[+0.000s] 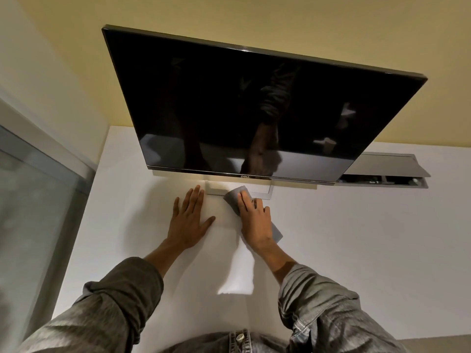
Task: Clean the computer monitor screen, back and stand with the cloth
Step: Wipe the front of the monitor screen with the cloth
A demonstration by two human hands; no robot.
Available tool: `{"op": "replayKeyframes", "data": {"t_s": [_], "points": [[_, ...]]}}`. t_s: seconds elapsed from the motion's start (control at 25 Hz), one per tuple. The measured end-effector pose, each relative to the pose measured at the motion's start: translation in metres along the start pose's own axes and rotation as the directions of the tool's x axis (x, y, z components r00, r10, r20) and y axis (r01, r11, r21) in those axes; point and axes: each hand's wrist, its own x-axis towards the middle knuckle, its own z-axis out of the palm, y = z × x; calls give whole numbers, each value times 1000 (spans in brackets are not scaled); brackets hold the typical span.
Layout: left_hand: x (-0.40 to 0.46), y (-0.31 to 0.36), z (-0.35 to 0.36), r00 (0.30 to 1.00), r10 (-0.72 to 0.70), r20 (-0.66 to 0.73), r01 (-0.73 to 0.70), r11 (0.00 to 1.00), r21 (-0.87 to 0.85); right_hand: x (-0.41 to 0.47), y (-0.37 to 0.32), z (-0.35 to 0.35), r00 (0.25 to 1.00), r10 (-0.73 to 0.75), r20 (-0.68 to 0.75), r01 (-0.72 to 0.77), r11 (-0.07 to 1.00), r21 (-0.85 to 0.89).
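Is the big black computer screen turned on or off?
It looks off. The black flat computer monitor shows no picture or light, only dim reflections of the person's arm and the white desk.

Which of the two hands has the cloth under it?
The right hand. It presses the grey cloth onto the monitor's stand base, while the left hand lies flat and bare on the white desk.

Black monitor screen (244, 103), grey cloth (235, 196), white desk (356, 225), yellow wall (254, 19), grey denim sleeves (122, 296).
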Motion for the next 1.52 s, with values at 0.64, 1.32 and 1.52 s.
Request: {"op": "replayKeyframes", "data": {"t_s": [0.64, 1.32, 1.52], "points": [[10, -8, -2, 984, 90, 152, -86, 996, -32, 28, 89, -33, 957, 242, -158, -208, 956, 206], [12, -8, -3, 982, 85, 167, -86, 996, -3, 3, 75, -22, 994, 106, -9, -106, 993, 54], [11, -8, -2, 983, 88, 160, -88, 996, -8, 17, 72, -27, 982, 186, 25, -186, 983, 6]]}}
